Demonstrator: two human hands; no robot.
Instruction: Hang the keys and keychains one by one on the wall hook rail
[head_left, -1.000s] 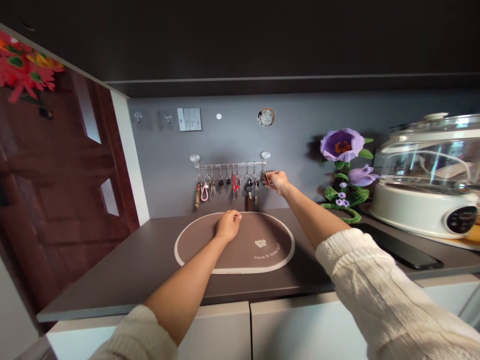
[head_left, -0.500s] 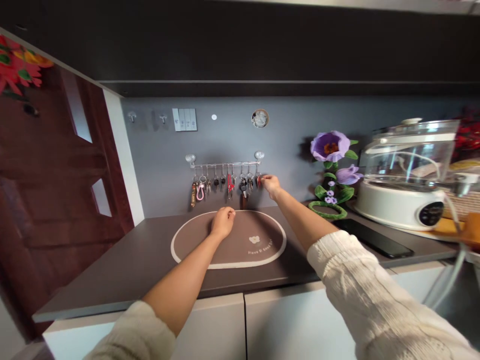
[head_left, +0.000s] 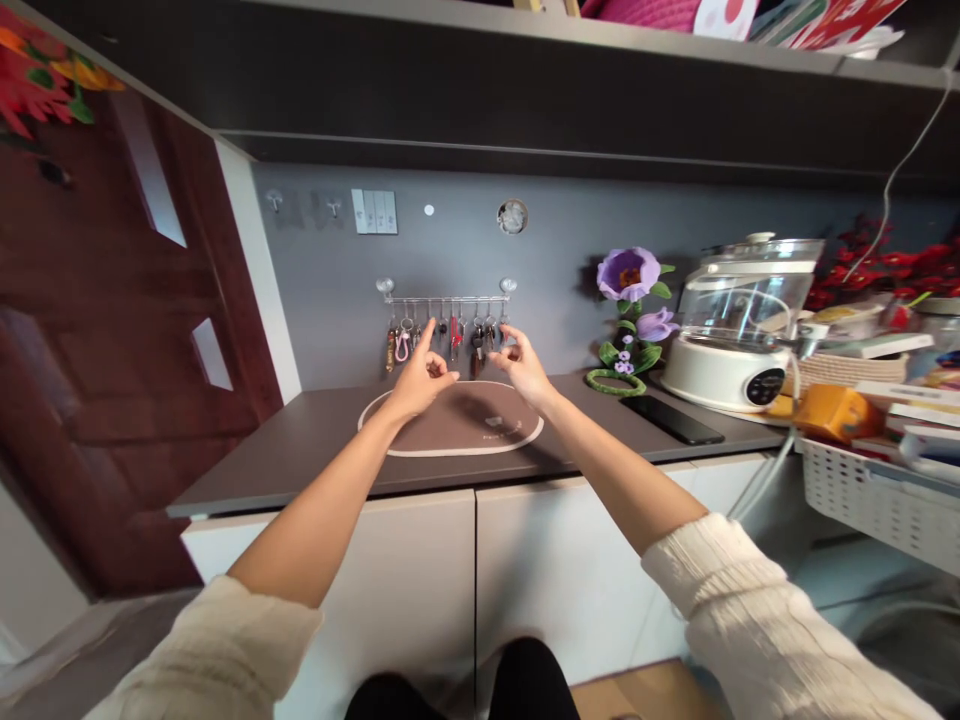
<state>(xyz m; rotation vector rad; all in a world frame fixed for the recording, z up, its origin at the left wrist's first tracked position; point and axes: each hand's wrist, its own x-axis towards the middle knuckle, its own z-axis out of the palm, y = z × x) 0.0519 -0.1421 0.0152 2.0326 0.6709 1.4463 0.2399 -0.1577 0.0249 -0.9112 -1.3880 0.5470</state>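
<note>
My left hand is raised over the mat's left part, index finger pointing up and thumb apart, with nothing in it. To its right, my right hand is also open, fingers spread and bare. Behind both hands a clear hook rail is fixed to the grey wall by two round suction mounts. Several keys and key rings hang from it, among them a pink loop keyring, a red keyring and dark car keys. My hands cover some of the hanging keys. Below lies a brown oval mat with a pale rim.
On the right of the counter stand a purple crocheted flower, a black phone and a clear-topped white appliance. A white basket is farther right. A dark shelf overhangs the counter.
My right hand has come away from the keys at the rail's right end and opened. My left hand has risen from the mat and spread its fingers. The view has drawn back.
</note>
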